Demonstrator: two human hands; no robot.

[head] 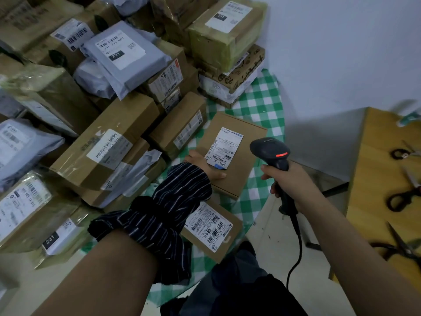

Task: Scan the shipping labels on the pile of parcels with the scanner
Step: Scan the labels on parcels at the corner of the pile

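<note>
The flat brown parcel lies on the green checked cloth that covers the desk, its white shipping label facing up with the barcodes showing. The left hand rests palm down on the parcel's near left corner, just beside the label, with the thumb stretched across the cardboard. Its fingers reach the parcel's left edge, and whether they curl over that edge cannot be told. A dark striped sleeve bunches at the wrist.

To the right of the parcel and apart from it, the right hand grips the handle of the black scanner, fingers wrapped round it. The scanner's head points toward the label, and a red light glows on its top. Its cable hangs down from the handle.

Just nearer than the parcel, partly under the sleeve, lies a second flat parcel, label up. To the left of the parcel and behind it rises the pile of parcels: brown boxes, taped cartons and a grey mailer bag, many with labels showing. Well to the right of the parcel stands a wooden desk with several pairs of scissors on it.
</note>
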